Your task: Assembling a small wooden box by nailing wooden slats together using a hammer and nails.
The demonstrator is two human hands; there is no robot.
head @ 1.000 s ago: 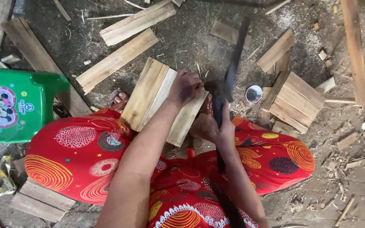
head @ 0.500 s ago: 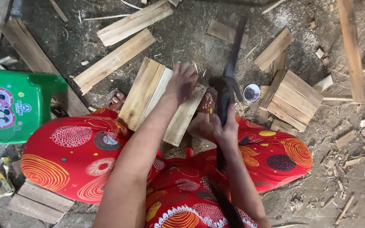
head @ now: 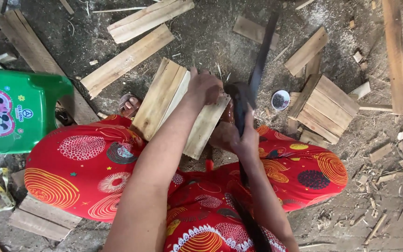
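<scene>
My left hand (head: 204, 87) presses flat on the slatted wooden panel (head: 178, 105) propped against my knees to steady it, while my right hand (head: 239, 137) grips tight the hammer (head: 241, 100) at its edge.

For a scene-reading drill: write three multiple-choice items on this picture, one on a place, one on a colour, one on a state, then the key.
1. Where is the small round white bowl with dark contents?
A. on the ground between the long dark blade and the finished slatted wooden panel
B. on the stool
C. in the person's lap

2. What colour is the plastic stool at the picture's left edge?
A. blue
B. green
C. white

3. What is the left hand doing?
A. hanging free
B. holding a bowl
C. pressing on the pale wooden slat panel

Key: A, the bowl sits on the dirt between them; B, its seat is green; C, the palm lies on the boards while the right hand grips the blade's handle.
</scene>
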